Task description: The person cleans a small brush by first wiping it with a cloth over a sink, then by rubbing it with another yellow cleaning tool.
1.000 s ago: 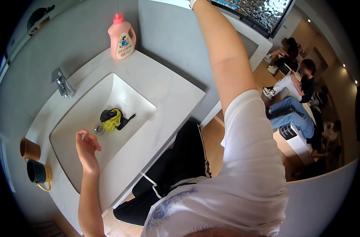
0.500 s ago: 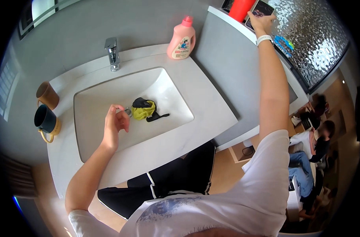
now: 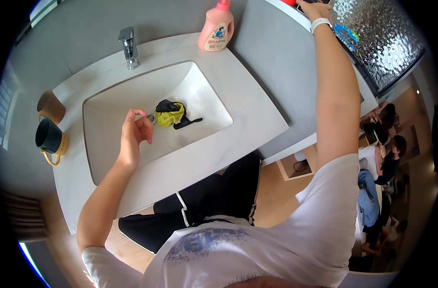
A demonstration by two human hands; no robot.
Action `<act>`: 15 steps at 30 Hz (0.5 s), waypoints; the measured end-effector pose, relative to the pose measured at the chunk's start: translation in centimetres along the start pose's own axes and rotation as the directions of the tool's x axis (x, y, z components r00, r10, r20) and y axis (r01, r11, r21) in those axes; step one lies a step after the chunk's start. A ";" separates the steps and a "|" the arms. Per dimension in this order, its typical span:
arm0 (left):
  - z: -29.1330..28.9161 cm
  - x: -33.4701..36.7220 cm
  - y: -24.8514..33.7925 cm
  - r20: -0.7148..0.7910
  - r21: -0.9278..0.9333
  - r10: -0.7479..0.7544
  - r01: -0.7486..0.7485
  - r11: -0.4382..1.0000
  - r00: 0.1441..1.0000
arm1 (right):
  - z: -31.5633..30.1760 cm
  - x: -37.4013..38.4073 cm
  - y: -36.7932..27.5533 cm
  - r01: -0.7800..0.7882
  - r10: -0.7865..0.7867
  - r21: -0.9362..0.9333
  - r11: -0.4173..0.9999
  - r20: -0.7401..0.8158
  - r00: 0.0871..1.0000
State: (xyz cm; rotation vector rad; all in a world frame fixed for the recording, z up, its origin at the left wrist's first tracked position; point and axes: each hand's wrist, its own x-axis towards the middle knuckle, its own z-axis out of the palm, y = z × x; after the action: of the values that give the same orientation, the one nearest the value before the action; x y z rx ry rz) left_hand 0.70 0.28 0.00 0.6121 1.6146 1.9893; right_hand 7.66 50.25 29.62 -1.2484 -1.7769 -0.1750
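My left hand (image 3: 135, 137) hovers over the near left part of the white sink (image 3: 106, 158), its fingers loosely curled and nothing in them. Just right of it, a crumpled yellow-green and black cloth item (image 3: 171, 115) lies on the basin floor, partly over a round metal ring at the drain. My right arm reaches far to the upper right, a white band on its wrist. There my right hand (image 3: 317, 9) is at the ledge, thumb and fingers round a phone. The picture's top edge cuts off most of the phone and the fingertips.
A chrome faucet (image 3: 129, 48) stands behind the sink, with a pink detergent bottle (image 3: 217, 29) at the back right corner. Two mugs, one brown (image 3: 51, 106) and one dark green and yellow (image 3: 50, 137), stand at left. Textured glass (image 3: 372, 43) is beyond the ledge; people sit at far right.
The whole view has shifted, so the sink and counter sit higher and slightly left. The phone and red object have mostly left the top edge. My hands keep much the same pose.
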 end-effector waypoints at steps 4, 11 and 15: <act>-0.6 -0.3 0.2 0.014 0.011 0.025 -0.026 1.000 1.000 | 2.4 1.5 0.1 0.041 -0.034 -0.032 0.999 0.217 0.976; -0.1 0.1 -0.1 0.023 -0.002 0.014 -0.014 1.000 1.000 | 6.2 4.0 1.9 -0.103 0.096 0.089 0.991 0.079 0.992; -0.7 -0.4 0.0 -0.006 0.004 0.013 -0.013 1.000 1.000 | 3.6 1.6 0.1 -0.002 -0.017 0.117 0.993 0.165 0.986</act>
State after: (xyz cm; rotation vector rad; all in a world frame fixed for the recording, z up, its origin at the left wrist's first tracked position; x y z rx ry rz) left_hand 0.59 -0.55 -0.14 0.6202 1.6220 2.0000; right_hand 5.51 53.41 28.80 -1.2006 -1.9053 0.0300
